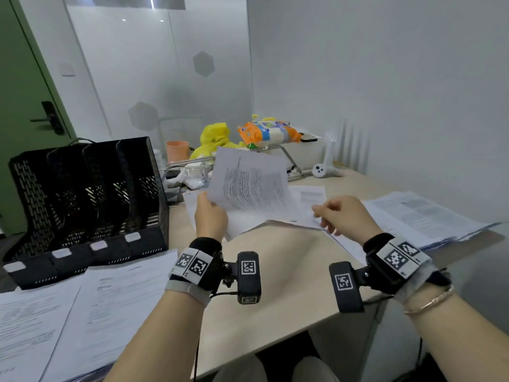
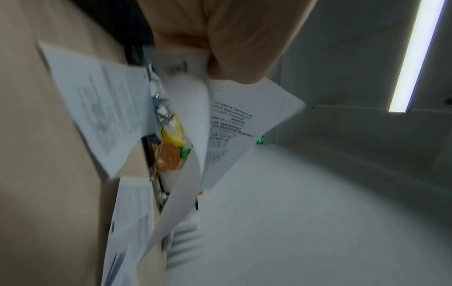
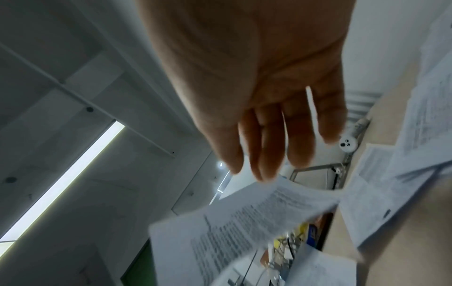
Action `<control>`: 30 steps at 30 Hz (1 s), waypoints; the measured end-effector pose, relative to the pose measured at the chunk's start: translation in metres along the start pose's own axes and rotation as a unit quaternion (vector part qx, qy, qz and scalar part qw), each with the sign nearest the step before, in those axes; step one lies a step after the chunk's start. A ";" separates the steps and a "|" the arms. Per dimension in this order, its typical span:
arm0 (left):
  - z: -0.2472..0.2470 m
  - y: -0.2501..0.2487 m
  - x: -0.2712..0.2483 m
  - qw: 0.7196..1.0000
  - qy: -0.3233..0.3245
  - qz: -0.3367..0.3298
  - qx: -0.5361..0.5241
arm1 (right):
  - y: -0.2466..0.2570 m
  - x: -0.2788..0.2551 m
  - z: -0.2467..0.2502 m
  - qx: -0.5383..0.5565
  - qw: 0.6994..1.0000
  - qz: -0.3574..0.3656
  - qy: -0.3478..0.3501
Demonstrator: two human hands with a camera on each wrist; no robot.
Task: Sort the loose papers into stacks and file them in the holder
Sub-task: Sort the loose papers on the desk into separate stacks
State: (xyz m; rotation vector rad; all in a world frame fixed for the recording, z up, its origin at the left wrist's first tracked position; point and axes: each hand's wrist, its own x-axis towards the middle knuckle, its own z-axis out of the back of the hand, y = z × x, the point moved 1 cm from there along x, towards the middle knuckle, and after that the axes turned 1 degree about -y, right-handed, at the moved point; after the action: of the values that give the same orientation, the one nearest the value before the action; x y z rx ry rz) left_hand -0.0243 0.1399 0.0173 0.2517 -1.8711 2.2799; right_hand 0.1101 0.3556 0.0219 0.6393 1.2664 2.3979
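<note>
My left hand (image 1: pixel 210 216) pinches the lower corner of a printed sheet (image 1: pixel 249 180) and holds it lifted and tilted above the desk; the left wrist view shows that sheet (image 2: pixel 234 123) bent under the thumb. My right hand (image 1: pixel 341 213) hovers just right of it with relaxed fingers (image 3: pixel 269 151) and holds nothing. More loose papers (image 1: pixel 311 199) lie beneath. The black mesh file holder (image 1: pixel 88 199) stands at the left, its slots showing no paper. One paper stack (image 1: pixel 82 312) lies in front of it, another stack (image 1: pixel 421 216) at the right.
Behind the papers sit an orange cup (image 1: pixel 177 151), a yellow bag (image 1: pixel 214 136), an orange snack pack (image 1: pixel 268 132) on a metal stand, and a white device (image 1: pixel 321 170). A wall bounds the right, a green door (image 1: pixel 24 86) the far left. The beige desk (image 1: pixel 275 271) shows between my wrists.
</note>
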 end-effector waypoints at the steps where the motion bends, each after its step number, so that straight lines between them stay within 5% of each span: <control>1: -0.008 0.000 -0.004 0.999 0.022 0.003 -0.024 | 0.000 -0.004 -0.006 -0.008 0.998 -0.024 0.064; 3: -0.023 -0.001 -0.013 0.996 0.066 0.005 -0.058 | 0.000 -0.009 -0.018 -0.041 0.983 -0.069 0.165; 6: -0.037 -0.003 -0.023 0.991 0.089 0.020 -0.101 | -0.005 -0.006 -0.033 -0.054 0.971 -0.097 0.211; 10: -0.049 -0.002 -0.032 0.982 0.133 0.027 -0.131 | -0.008 0.004 -0.045 0.026 0.984 -0.063 0.163; 17: -0.059 0.002 -0.050 0.951 0.272 0.059 -0.133 | -0.026 0.026 -0.026 0.099 0.994 -0.024 -0.027; 25: -0.075 -0.004 -0.033 0.952 0.218 0.124 -0.177 | -0.048 0.019 0.043 0.020 0.999 -0.019 0.018; 30: -0.102 -0.003 -0.027 0.945 0.255 0.171 -0.110 | -0.068 0.021 0.076 -0.032 0.998 -0.037 0.044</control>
State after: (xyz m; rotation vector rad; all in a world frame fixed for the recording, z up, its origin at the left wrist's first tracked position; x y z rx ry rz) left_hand 0.0007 0.2396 -0.0064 -0.6793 -1.9564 2.0188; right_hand 0.1407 0.4541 0.0077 0.4644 1.2205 2.4183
